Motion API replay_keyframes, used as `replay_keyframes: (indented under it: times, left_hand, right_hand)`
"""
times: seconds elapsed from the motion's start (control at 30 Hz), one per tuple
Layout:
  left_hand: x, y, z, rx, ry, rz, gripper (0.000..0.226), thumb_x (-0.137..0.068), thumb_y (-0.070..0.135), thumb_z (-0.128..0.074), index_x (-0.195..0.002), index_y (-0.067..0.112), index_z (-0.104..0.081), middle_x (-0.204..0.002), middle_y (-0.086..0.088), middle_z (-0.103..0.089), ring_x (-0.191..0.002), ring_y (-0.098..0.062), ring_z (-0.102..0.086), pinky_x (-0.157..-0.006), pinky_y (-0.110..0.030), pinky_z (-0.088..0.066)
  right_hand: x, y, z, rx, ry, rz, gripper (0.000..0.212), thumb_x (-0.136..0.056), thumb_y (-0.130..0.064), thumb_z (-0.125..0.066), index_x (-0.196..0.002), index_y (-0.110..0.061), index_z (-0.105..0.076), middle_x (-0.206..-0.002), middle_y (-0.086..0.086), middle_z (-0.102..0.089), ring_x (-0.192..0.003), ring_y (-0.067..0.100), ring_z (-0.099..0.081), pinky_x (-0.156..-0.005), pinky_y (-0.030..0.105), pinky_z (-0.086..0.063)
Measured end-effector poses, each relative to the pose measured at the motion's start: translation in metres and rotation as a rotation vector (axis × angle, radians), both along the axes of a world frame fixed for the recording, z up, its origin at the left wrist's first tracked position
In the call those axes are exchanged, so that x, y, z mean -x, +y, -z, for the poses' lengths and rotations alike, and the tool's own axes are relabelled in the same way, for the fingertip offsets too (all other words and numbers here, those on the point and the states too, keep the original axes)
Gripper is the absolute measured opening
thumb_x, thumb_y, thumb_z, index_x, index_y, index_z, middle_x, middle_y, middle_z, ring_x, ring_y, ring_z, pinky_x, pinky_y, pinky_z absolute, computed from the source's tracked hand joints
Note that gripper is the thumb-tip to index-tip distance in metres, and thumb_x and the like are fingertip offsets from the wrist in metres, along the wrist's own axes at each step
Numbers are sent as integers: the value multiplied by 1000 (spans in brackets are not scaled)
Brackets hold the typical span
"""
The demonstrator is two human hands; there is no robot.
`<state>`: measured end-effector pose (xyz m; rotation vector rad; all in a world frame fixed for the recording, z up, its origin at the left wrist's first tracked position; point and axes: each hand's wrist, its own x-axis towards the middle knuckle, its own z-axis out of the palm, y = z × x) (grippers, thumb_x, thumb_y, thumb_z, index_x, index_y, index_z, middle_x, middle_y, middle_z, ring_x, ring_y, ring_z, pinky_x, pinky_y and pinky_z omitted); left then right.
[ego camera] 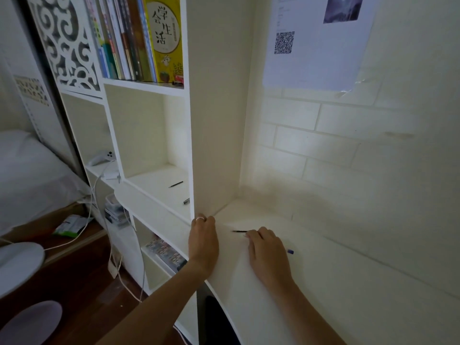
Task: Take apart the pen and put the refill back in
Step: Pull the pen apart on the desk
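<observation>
A thin pen lies on the white desk (323, 282) under my right hand (268, 255). Its dark pointed tip (238, 231) sticks out to the left of my fingers and its blue end (290, 251) shows to the right. My fingers curl down over the pen's middle, which is hidden. My left hand (202, 241), with a ring on one finger, rests at the desk's left corner against the shelf's upright panel (216, 145) and holds nothing. A thin dark refill-like piece (175, 184) and a short dark pen part (186, 201) lie on the shelf to the left.
A white bookshelf stands left of the desk, with books (139, 38) on top and a white game controller (102, 158) with cables lower down. A paper with a QR code (284, 42) hangs on the brick-pattern wall. A bed (29, 175) and wooden floor lie far left.
</observation>
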<state>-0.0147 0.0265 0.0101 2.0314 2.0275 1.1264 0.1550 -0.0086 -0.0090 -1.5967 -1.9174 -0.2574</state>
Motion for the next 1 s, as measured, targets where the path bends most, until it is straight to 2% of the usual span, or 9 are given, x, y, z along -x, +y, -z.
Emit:
replay_keyframes:
  times: [0.07,0.2,0.5,0.57,0.63,0.73,0.8,0.87,1.0]
  left_hand:
    - [2,3,2,8,83,-38,12,-86,-4,-53,-88,4,-62,-91,-15,-60,-85,-31,-53,-70,-39,-48]
    - [3,9,6,28,180,-90,11,-88,0,-56,-85,6,-65,-88,-14,-64,-85,-30,-52,-70,-39,-48]
    - [4,10,10,1,121,-78,9,-92,5,-54,-94,5,-64,-96,-16,-64,-90,-31,-51,-74,-40,-48]
    - [2,8,7,-90,135,-28,18,-84,-3,-59,-99,6,-64,-98,-14,-64,-90,-31,-53,-74,-40,-49]
    - [-5,1,2,-214,171,163,33,-74,-8,-57,-102,8,-66,-103,-11,-63,-95,-28,-54,-78,-38,-50]
    - [-18,-14,-1,-318,342,409,33,-72,9,-48,-100,14,-66,-106,-5,-61,-101,-23,-53,-83,-33,-44]
    - [-22,-17,3,-314,382,441,30,-75,18,-49,-101,15,-64,-108,-3,-61,-104,-22,-52,-85,-32,-41]
    - [-21,-15,8,-302,393,428,24,-79,23,-55,-101,18,-66,-107,-1,-62,-105,-21,-53,-86,-33,-41]
    - [-18,-12,13,-364,371,351,6,-84,12,-65,-84,18,-67,-92,-2,-65,-91,-22,-56,-81,-34,-39]
  right_hand:
    - [0,0,-1,-16,7,-10,14,-94,-15,-56,-101,-19,-67,-82,-3,-56,-74,18,-53,-63,31,-46]
    - [1,-1,-3,-36,17,-37,12,-98,-20,-54,-99,-19,-66,-81,-4,-57,-75,17,-53,-63,30,-44]
    - [2,-4,-6,23,103,-98,8,-97,-17,-53,-94,-15,-60,-86,-2,-57,-81,17,-53,-69,28,-47]
    - [1,-3,-4,36,104,-101,7,-95,-12,-56,-98,-15,-62,-90,-2,-58,-85,15,-53,-73,27,-48]
    - [1,-3,-4,38,99,-109,9,-96,-14,-56,-101,-17,-63,-92,-3,-59,-88,14,-54,-75,27,-48]
    - [0,-3,-5,8,66,-109,14,-96,-22,-51,-99,-19,-64,-89,-4,-63,-84,17,-57,-74,31,-49]
    - [0,-3,-5,0,56,-113,19,-95,-26,-47,-99,-18,-64,-88,-4,-65,-82,18,-59,-76,33,-51]
    - [0,-4,-6,11,88,-110,7,-93,-19,-56,-98,-19,-61,-87,-4,-65,-81,17,-59,-75,34,-50]
    - [-2,-4,-4,-9,83,-79,4,-94,-21,-61,-97,-22,-60,-83,-6,-65,-78,17,-60,-75,34,-48]
